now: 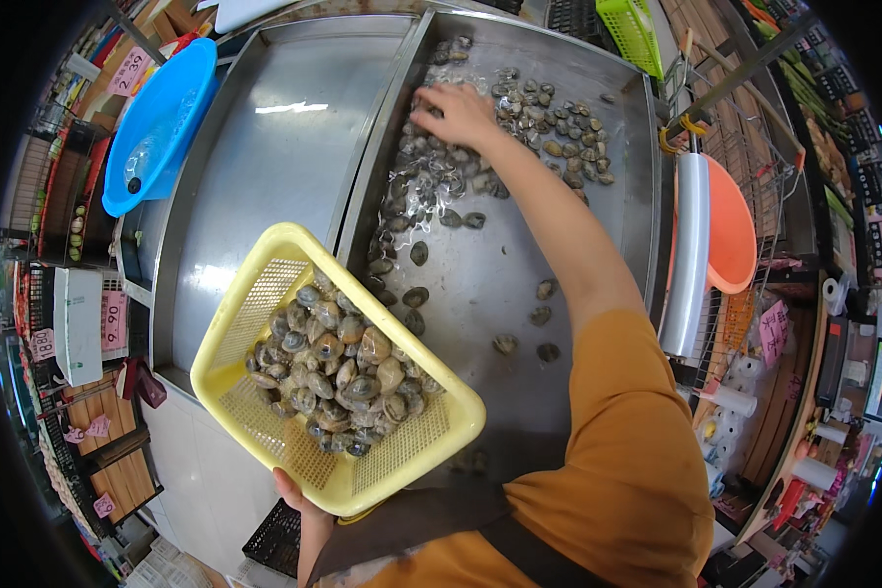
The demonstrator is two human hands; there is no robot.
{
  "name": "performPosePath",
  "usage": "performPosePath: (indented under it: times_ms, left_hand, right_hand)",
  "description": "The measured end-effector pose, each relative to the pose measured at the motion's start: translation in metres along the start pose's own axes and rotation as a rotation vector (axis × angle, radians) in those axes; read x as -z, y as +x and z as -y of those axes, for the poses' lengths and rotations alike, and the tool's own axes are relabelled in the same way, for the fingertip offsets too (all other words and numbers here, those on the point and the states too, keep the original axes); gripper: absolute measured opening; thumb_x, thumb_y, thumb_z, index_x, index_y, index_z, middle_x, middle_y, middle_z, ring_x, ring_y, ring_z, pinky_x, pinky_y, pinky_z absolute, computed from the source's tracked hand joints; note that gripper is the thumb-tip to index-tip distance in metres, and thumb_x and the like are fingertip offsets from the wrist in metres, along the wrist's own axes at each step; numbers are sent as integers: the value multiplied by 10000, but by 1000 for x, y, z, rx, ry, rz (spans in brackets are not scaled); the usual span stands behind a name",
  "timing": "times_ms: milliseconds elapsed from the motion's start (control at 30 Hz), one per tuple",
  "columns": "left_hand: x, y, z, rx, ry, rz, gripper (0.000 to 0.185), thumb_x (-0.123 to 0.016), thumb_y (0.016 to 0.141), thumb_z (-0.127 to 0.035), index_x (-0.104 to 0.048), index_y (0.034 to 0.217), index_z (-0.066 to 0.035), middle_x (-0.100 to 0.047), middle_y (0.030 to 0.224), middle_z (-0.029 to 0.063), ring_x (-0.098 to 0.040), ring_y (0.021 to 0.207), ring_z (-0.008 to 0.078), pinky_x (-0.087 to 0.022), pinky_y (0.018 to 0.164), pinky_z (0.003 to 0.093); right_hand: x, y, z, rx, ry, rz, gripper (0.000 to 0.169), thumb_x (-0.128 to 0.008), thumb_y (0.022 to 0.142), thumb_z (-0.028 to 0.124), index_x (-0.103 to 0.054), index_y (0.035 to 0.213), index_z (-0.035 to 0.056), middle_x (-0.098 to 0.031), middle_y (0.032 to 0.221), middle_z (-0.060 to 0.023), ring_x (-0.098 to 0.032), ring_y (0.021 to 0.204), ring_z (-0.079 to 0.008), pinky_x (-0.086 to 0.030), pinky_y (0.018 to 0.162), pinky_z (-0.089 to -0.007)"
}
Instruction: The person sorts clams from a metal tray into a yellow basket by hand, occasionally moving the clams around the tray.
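My left hand (pixel 300 494) grips the near rim of a yellow plastic basket (pixel 426 470), which is tilted in front of my body and holds a heap of clams (pixel 338 367). Out at the far part of a stainless steel tank (pixel 478 279), my right hand (pixel 456 114) reaches down among loose clams (pixel 522 106) in shallow water. Its fingertips are partly hidden by the water and shells, so whether they hold a clam cannot be told. More clams lie scattered along the tank's left side and on its near floor.
A second steel tray (pixel 287 147) adjoins on the left, with a blue basin (pixel 165 125) beyond it. To the right are a metal roll (pixel 687 250), an orange basin (pixel 720 228) and a wire rack (pixel 772 176). A green basket (pixel 630 33) stands at the far right corner.
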State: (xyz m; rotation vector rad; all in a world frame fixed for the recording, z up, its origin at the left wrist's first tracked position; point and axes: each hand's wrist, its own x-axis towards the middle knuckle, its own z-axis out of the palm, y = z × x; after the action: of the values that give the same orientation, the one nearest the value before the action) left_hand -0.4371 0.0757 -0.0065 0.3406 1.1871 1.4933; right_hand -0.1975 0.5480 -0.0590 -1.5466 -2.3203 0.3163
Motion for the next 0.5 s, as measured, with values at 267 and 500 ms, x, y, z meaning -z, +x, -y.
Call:
performPosePath:
  times_ms: [267, 500]
  left_hand:
    - [-9, 4, -1, 1, -32, 24, 759, -359, 803, -589, -284, 1289, -10, -390, 1246, 126, -383, 1128, 265, -311, 951, 396]
    - [-9, 8, 0, -1, -43, 26, 748, -346, 810, -580, -283, 1287, -7, -433, 1178, 113, -431, 1050, 240, -361, 886, 370]
  right_hand:
    - [6, -110, 44, 406, 3, 100, 481, -403, 818, 521, -490, 1185, 223, -383, 1293, -101, -354, 1171, -294, -270, 926, -480]
    - [29, -185, 65, 568, 23, 329, 542, -360, 841, 525, -403, 1250, 172, -214, 1374, -131, -206, 1245, -328, -227, 948, -532]
